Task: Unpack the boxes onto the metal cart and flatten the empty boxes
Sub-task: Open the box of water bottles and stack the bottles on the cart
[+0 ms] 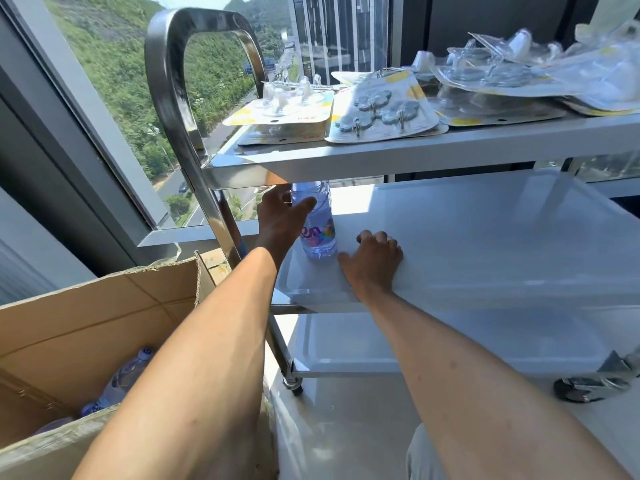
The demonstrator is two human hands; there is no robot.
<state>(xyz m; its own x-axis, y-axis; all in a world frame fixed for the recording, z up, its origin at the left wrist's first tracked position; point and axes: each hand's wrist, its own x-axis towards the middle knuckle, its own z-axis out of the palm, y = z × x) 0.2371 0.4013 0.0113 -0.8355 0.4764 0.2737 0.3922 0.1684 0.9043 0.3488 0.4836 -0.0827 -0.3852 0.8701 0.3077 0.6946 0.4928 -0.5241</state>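
Left hand (280, 216) gripped upright water bottle (317, 223) on metal cart (450, 237) middle shelf at frame centre, right hand (372, 263) rested beside it holding nothing, fingers bent, open cardboard box (86, 327) at lower left.

I see both bare forearms reaching forward, left one higher and further out. Left hand (282, 216) turned on edge, thumb and fingers curled round something upright, wrist straight. Right hand (372, 261) palm down, fingers loosely bent, knuckles raised, thumb splayed toward the left, gripping nothing, just beside the left
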